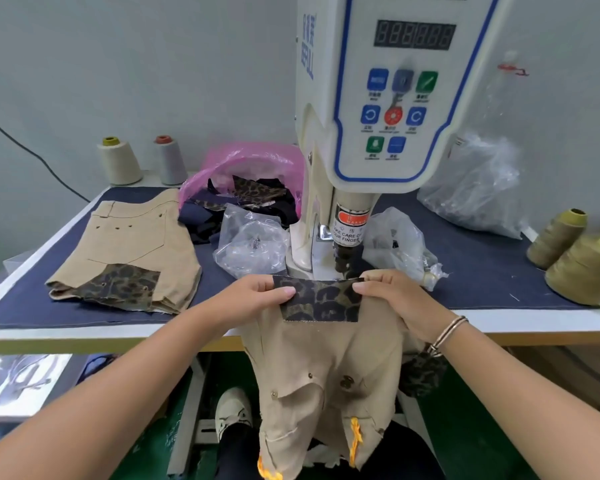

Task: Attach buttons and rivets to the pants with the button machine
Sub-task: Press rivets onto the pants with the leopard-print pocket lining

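Both hands pinch the leopard-print patch [321,299] on the beige cotton pants [326,362], left hand [257,294] and right hand [392,296] at opposite ends, just before the white button machine's [378,98] punch. Fingers sit close; a slip could pinch them or misplace the rivet.

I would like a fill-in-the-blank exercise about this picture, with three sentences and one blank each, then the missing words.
1. Both the left hand and the right hand pinch the ______-print patch on the beige pants.
2. The bracelets are worn on the ______ wrist.
3. The clear bag on the table lies to the ______ of the button machine.

Missing words: leopard; right; left
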The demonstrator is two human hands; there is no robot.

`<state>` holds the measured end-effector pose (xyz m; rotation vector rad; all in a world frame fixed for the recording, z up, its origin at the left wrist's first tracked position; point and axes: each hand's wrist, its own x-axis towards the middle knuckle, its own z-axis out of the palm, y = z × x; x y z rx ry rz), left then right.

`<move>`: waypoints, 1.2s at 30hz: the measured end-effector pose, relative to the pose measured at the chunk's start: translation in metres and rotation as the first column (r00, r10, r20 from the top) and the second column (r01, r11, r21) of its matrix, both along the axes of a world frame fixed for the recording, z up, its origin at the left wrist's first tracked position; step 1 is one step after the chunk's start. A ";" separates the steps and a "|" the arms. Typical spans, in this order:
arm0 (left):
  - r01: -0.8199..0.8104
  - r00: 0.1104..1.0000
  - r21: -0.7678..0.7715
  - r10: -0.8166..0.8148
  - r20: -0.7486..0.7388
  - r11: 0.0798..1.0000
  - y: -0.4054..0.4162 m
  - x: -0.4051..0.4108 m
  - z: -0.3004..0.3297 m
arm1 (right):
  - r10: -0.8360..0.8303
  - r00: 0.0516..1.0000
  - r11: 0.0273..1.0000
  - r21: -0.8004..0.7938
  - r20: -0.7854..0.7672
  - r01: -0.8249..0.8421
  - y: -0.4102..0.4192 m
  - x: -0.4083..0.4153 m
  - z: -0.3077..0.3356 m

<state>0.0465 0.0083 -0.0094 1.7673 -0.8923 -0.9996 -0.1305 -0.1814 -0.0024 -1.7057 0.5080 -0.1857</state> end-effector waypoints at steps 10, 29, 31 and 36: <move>-0.015 0.987 -0.056 0.006 -0.160 0.998 0.001 0.012 0.001 | -0.018 0.998 0.999 0.028 0.054 0.016 0.002 0.011 0.001; -0.011 0.988 -0.090 -0.003 -0.153 0.996 0.002 0.017 0.002 | -0.002 0.992 0.992 0.125 0.124 -0.014 0.000 0.018 -0.009; -0.012 0.988 -0.095 -0.003 -0.155 0.995 0.002 0.016 0.002 | 0.007 0.991 0.992 0.128 0.131 -0.024 0.000 0.016 -0.008; 0.069 0.997 -0.055 -0.072 -0.041 0.996 0.006 0.013 0.005 | 0.032 0.985 0.990 0.129 0.169 -0.055 0.001 0.008 -0.013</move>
